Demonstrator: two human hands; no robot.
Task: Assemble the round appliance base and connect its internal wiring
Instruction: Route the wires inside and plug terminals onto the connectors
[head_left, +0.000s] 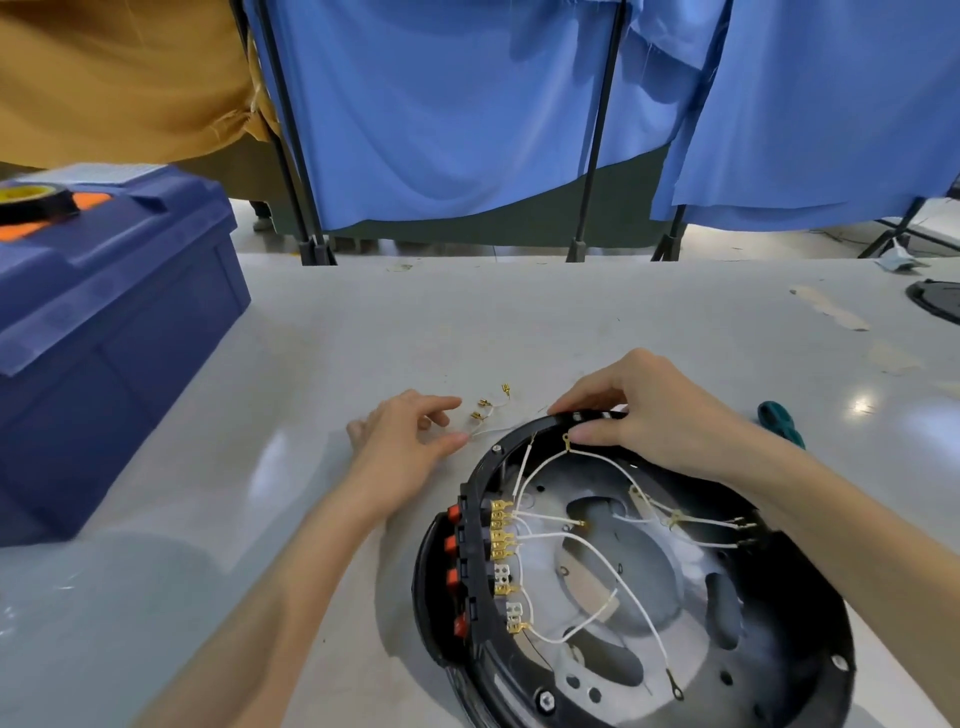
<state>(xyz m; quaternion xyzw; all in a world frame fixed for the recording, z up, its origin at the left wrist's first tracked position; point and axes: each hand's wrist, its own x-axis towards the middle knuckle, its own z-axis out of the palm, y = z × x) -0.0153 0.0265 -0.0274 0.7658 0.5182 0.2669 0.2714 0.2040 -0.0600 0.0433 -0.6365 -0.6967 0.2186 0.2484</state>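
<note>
My right grip (649, 415) is clamped on the far rim of the round black base (779, 649), fingers curled over the outside of the rim and thumb pressed on the inner side, just beside a small ring terminal (567, 441) where two white wires meet. The base lies open side up on the grey counter (363, 322), close in front of me and to my right. Along its left wall runs a column of red buttons (454, 545), and on the inner side of that wall stands a row of brass spade connectors (501, 530) with white wires (597, 561) plugged into them; these loop across the metal floor of the base, and one ends free in a dark ring lug (675, 686) near the front rim. My left grip (400, 441) is released, fingers loosely spread just above the counter to the left of the base, holding nothing, the thumb tip just beside the end of a loose wire set (488, 413) with small brass terminals lying on the counter. A green-handled tool (782, 423) lies past my right wrist. A dark blue box (104, 338) stands at far left with a black tape roll (36, 200) on its lid, and blue curtains (467, 104) hang beyond the counter.
</note>
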